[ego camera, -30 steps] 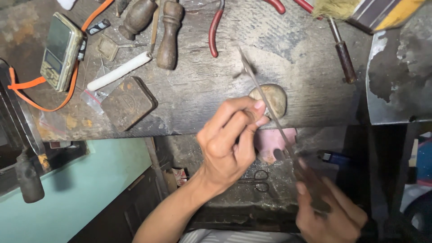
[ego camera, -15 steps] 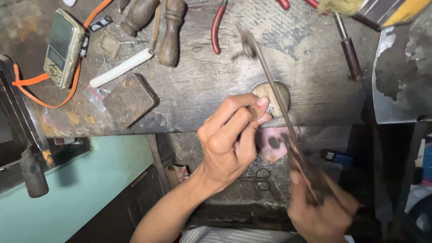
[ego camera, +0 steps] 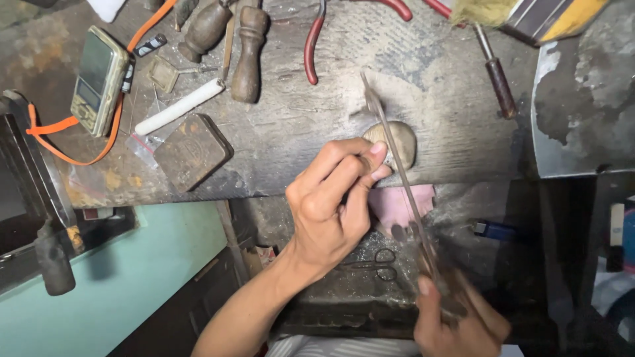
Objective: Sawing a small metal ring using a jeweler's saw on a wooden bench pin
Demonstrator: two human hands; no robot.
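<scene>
Two hands at work at the worktop's near edge. Left hand curled, thumb and forefinger pressed together at a rounded peg on that edge; whether something small sits pinched between the fingertips, cannot tell. Right hand below the edge, blurred, closed around the handle end of a long file. File slanting up from that hand, across the peg, tip resting further in on the worktop.

Compared with half a second ago: file tip lower and nearer the peg, no longer reaching as far toward the far edge; right hand pulled back and down. Left hand unchanged in place and grip. Against a full second ago, file lying at much the same angle as now.

Elsewhere on the worktop, unmoved: scale with orange strap near the left edge, flat tin beside it near the near edge, white stick, two wooden handles at the far edge, red pliers, screwdriver toward the right. Pink cloth and scissors under the edge.
</scene>
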